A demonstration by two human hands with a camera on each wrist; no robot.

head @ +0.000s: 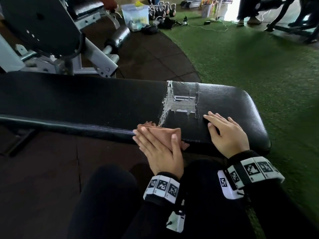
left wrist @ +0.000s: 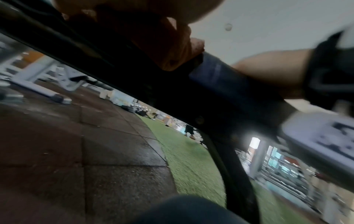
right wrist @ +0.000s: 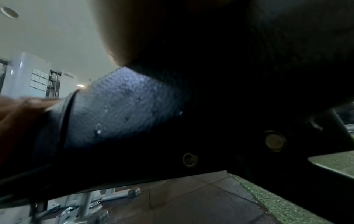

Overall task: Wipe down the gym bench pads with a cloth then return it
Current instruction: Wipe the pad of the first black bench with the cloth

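From the head view, the left hand (head: 159,149) is seen pressed flat on a brown cloth (head: 161,133) at the near edge of the black bench pad (head: 86,102). The right hand (head: 226,133) is laid spread on the pad, beside worn tape (head: 183,102).

From the left wrist, the cloth (left wrist: 172,50) is shown hanging over the pad's edge (left wrist: 226,81).

From the right wrist, bolts (right wrist: 189,159) under the pad (right wrist: 122,109) are shown.

Black bench pad (right wrist: 118,109) edge fills view, cloth (right wrist: 17,112) at left

Glossy black leather-look bench pad (head: 224,100), frayed tape patch (head: 181,104), soft matt cloth (head: 160,133).
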